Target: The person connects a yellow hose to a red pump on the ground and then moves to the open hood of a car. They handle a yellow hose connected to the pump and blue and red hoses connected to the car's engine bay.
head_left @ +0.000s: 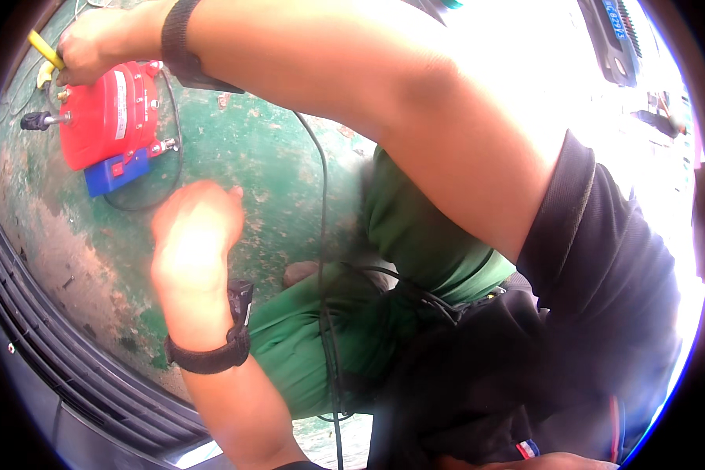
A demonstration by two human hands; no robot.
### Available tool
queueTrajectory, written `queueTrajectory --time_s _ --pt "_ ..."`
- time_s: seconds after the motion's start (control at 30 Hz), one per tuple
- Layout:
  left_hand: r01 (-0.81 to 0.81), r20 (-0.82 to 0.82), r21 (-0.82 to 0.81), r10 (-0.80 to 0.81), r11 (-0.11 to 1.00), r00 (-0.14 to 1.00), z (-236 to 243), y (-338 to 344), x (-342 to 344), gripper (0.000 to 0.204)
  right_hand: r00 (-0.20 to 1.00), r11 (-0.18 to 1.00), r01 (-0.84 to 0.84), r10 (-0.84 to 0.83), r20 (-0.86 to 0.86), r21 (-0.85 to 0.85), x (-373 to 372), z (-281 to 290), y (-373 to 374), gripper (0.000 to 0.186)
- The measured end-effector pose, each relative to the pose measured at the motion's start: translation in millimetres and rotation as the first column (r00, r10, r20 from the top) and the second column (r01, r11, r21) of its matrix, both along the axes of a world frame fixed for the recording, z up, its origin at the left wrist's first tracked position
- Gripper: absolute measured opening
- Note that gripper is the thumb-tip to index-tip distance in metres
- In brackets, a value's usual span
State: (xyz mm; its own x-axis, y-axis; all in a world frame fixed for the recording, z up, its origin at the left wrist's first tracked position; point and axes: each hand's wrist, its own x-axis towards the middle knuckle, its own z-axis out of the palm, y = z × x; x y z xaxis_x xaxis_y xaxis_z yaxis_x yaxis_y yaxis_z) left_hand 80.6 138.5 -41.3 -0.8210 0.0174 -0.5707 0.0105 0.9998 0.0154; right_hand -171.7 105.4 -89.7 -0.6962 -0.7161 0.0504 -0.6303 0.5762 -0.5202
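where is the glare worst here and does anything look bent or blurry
In the head view, the upper right is washed out white, the left hand overexposed and soft; the grille curves along the fisheye rim; the red unit looks fairly crisp.

Two bare hands show, one right hand and one left hand; two black wrist straps, one to each arm; one yellow rod; one red housing, bearing one white label and one shaft with a dark end; several small bolts on that housing, too small to count surely; one blue box; two green trouser legs; one black top; one dark grille of several slats, their exact number unclear; at least two dark cables; one black ribbed piece at the upper right; one worn green floor.
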Motion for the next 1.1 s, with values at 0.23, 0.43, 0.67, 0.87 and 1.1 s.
queueTrajectory --time_s 0.23,0.43,0.67,0.87,1.1 --pt "-0.089 0.353 -0.146 0.136 0.985 0.926 1.0 10.0 -26.2 0.055 1.000 0.999 0.024 -0.024 0.011 -0.025 -2.2 -9.2 -7.1 0.042" --pt "0.228 -0.430 0.274 -0.093 0.934 0.898 -27.4 -25.1 21.3 0.015 1.000 1.000 -0.022 0.022 -0.002 0.012 -1.4 -3.6 -6.7 0.045" --pt "0.161 -0.342 0.272 -0.062 0.949 0.938 -23.1 -22.0 18.3 0.016 0.999 1.000 -0.024 0.023 -0.038 -0.012 -9.2 -11.8 -10.3 0.044" --pt "0.074 -0.226 0.213 -0.024 0.974 0.974 -16.2 -18.9 16.3 0.017 0.999 1.000 -0.025 0.025 -0.039 0.004 -12.5 -17.2 -19.3 0.044" --pt "0.028 -0.159 0.180 0.001 0.983 0.987 -11.6 -16.4 15.5 0.018 1.000 1.000 0.001 0.000 0.028 -0.025 -14.6 -20.3 -22.1 0.044"
